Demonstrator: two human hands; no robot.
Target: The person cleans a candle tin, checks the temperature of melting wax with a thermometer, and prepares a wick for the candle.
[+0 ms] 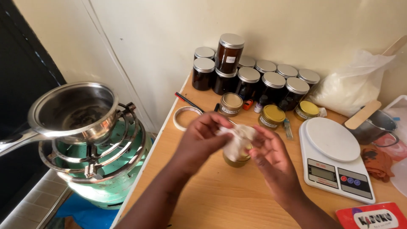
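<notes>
Head view looked down on a pale wooden tabletop (220,199), where the person's left hand (202,138) and right hand (271,159) met over a small round gold-coloured tin (237,160). Both hands pinched a crumpled white cloth or tissue (237,138), the left fingers closed on its near-left edge and the right fingertips holding its other side; the cloth lay bunched directly on top of the tin, hiding its mouth. Motion blur made it impossible to tell how tightly either hand gripped.

Just beyond the grip stood three more low tins with gold lids (271,116), and behind them a cluster of dark glass jars with silver screw lids (248,80). Right of the grip, well apart, sat a white digital kitchen scale (335,159). Left of it, off the table edge, a steel saucepan (72,112) rested on a green gas-cylinder burner (106,169). A roll of white tape (185,117) lay just beyond the left hand.
</notes>
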